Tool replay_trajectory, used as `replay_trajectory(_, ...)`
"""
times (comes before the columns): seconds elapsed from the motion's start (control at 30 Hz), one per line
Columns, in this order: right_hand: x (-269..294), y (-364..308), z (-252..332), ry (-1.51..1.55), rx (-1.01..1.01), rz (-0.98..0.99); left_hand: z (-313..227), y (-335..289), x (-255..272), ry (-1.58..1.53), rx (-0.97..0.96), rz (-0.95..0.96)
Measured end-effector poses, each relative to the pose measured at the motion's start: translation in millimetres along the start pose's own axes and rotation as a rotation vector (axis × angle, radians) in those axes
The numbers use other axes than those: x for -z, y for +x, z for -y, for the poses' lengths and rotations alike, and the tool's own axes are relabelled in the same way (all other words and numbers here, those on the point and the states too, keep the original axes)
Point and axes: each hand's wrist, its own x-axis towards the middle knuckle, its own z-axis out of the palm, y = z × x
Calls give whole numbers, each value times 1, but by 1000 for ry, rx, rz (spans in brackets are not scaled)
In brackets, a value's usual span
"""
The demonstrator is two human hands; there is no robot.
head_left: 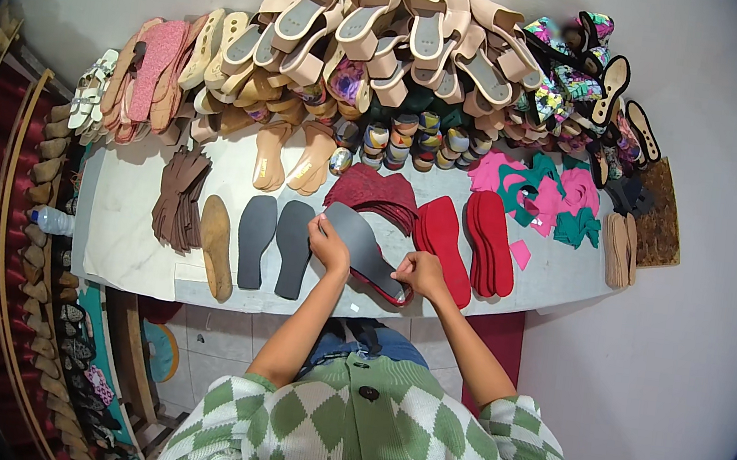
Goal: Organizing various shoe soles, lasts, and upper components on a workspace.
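Tilted above the table's front part is a grey shoe sole [356, 240] with a red layer along its lower edge. The fingers of my left hand [330, 245] are closed round its left edge, thumb near the upper end. My right hand [421, 274] pinches at its right edge, close to the lower end. Two more grey soles [293, 253] lie flat to the left, beside a brown wooden-looking sole form [215, 248]. Right of my hands rest red soles [445, 249] and a stack of red soles [489, 245]. Dark red patterned pieces [375, 194] lie just behind the held sole.
Beige heeled sandals [372, 14] are piled along the back of the table [127, 210]. Brown strips [181, 198] lie left; pink and green scraps [538, 196] and tan soles [619, 250] lie right. A rack of shoe forms [49, 172] and a plastic bottle [52, 221] stand far left.
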Motion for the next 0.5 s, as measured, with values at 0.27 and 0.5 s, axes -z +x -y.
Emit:
replay_trajectory(0.27, -6, 19, 7, -315, 16, -78, -7, 0, -15, -72, 49, 28)
replay_trajectory(0.5, 0, 24, -24, 211, 107, 220, -5, 0, -7, -85, 39, 96)
